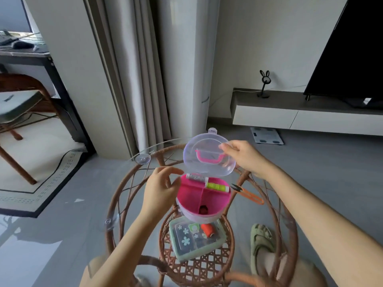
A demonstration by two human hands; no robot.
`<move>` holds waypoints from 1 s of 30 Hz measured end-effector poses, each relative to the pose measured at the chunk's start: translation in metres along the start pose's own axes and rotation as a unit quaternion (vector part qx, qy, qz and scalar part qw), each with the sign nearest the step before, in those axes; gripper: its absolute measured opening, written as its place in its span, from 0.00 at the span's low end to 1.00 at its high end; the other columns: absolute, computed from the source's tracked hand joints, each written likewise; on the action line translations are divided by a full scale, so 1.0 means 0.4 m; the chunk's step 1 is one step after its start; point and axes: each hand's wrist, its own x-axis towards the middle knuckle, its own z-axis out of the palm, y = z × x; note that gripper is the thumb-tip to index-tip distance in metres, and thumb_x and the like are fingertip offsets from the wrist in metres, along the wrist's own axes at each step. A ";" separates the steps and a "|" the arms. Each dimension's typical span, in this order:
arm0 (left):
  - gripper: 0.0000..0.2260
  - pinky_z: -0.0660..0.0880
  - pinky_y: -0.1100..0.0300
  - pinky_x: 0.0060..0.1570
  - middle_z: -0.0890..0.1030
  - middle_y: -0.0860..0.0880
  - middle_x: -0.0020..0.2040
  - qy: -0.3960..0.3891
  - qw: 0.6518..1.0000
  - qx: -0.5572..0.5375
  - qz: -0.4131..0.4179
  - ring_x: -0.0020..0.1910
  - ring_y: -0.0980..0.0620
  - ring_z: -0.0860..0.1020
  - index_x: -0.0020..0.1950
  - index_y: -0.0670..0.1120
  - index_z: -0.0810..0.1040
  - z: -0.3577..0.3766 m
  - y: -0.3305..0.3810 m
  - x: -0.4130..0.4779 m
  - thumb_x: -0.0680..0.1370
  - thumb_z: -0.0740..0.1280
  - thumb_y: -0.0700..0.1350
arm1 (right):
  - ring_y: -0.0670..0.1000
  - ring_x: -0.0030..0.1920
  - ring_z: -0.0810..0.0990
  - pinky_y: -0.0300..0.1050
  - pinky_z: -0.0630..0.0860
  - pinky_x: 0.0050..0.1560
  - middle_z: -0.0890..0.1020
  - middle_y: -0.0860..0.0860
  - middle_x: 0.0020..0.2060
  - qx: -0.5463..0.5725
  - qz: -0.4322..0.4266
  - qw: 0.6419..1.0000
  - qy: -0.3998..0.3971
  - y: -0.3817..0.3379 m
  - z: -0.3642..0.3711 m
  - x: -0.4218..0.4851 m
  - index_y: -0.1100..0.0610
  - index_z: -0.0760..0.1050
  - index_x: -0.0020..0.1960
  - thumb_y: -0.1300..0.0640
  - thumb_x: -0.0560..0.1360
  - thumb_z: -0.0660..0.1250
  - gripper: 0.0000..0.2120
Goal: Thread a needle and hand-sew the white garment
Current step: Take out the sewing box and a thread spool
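On the round glass top (145, 170) of a brown rattan table (116, 195) stands the round pink sewing box (191, 194), its clear plastic lid (207, 150) raised upright on the far hinge. The box's lower wall shows only as a pale band. A dark red item (204, 210) in the near compartment is too blurred to identify. Whether a needle lies in the box cannot be told.

The left hand (163, 187) sits against the box's left wall with fingers curved and motion-blurred; whether they grip it cannot be told. The right hand (242, 156) pinches the lid's right edge between thumb and forefinger.

The far compartments hold a lime-green thread spool (217, 186) and a white spool (195, 176), side by side. Orange-handled thread snips (248, 193) lie on the glass just right of the box.

Seen through the glass, a mint-green rectangular case (219, 244) rests on the woven lower shelf, its top corner hidden by the pink box, with an orange thread spool (208, 229) inside.

A pale green slipper (262, 241) lies on the grey floor, partly behind the rattan rim. Beyond the table are grey curtains (141, 69), a white bathroom scale (267, 135), a low white console (300, 117) and a black television (352, 48) cut off at the right.
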 end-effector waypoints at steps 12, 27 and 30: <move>0.09 0.75 0.52 0.56 0.77 0.53 0.54 -0.089 0.996 0.000 0.003 0.55 0.54 0.76 0.54 0.53 0.80 0.045 -0.032 0.061 0.75 0.69 0.44 | 0.51 0.48 0.81 0.42 0.74 0.45 0.84 0.50 0.48 -0.156 0.022 0.963 0.217 0.020 0.027 -0.082 0.55 0.81 0.52 0.54 0.78 0.63 0.09; 0.04 0.75 0.61 0.48 0.84 0.46 0.47 -0.194 0.978 -0.049 -0.051 0.46 0.52 0.81 0.47 0.48 0.84 -0.012 0.027 0.124 0.73 0.73 0.45 | 0.41 0.45 0.81 0.29 0.73 0.42 0.83 0.42 0.42 -0.091 -0.005 0.982 0.166 0.101 0.043 -0.222 0.53 0.82 0.49 0.57 0.76 0.67 0.06; 0.03 0.76 0.60 0.48 0.84 0.55 0.42 -0.181 0.981 -0.068 -0.019 0.43 0.62 0.80 0.45 0.51 0.83 -0.044 0.062 0.100 0.72 0.73 0.44 | 0.39 0.46 0.81 0.28 0.74 0.44 0.82 0.40 0.44 -0.036 -0.056 0.976 0.207 0.043 0.028 -0.237 0.52 0.81 0.53 0.56 0.76 0.66 0.07</move>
